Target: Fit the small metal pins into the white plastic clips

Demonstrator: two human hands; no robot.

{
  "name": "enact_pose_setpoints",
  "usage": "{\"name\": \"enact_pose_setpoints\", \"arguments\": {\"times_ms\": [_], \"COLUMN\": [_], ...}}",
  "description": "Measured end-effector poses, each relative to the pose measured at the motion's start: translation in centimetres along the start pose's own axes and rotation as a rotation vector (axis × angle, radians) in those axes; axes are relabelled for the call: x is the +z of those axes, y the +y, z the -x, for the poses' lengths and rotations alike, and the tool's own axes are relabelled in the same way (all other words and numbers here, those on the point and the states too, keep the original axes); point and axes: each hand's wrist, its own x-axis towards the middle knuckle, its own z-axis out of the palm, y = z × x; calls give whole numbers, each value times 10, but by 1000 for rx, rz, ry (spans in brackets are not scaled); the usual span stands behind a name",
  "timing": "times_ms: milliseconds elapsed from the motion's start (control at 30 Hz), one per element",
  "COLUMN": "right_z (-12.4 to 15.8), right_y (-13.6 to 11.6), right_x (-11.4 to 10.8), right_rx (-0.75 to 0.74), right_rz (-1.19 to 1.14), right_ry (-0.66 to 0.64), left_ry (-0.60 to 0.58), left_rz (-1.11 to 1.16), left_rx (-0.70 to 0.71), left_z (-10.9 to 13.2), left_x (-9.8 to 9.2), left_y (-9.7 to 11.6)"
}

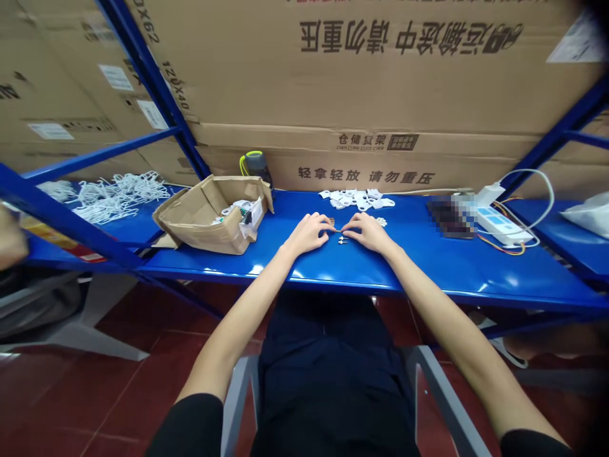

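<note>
My left hand point(310, 233) rests low over the blue shelf point(295, 270), its thumb and fingers curled toward a tiny thin piece. Opposite it, my right hand point(369, 232) pinches at the other side of the same spot. What sits in the fingertips is too small to name. Just below them lie a few small white pieces with dark pins point(342, 240). A little brown bundle point(332, 221) shows behind the left fingers. By the right knuckles is a small heap of white round bits point(381, 221).
White plastic parts point(356, 199) are spread behind my hands. An open cardboard box point(204, 222) and a dark bottle point(258, 166) stand left. A blurred dark object point(451, 217) and a power strip point(504, 225) with cables lie right. White cords point(117, 193) lie far left, near another person's hand point(12, 238).
</note>
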Motion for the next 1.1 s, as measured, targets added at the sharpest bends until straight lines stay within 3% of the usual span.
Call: {"name": "enact_pose_setpoints", "arguments": {"times_ms": [567, 900, 1100], "right_z": [-9, -10, 2], "right_y": [-10, -9, -5], "right_x": [7, 12, -7], "right_rx": [-87, -46, 94], "right_rz": [336, 327, 293], "right_ry": [-8, -7, 40], "left_ry": [-11, 7, 26], "left_rz": [-7, -117, -99], "left_rx": [-21, -24, -80], "left_z": [-11, -23, -19], "left_x": [11, 19, 13], "left_y": [-4, -4, -1]}}
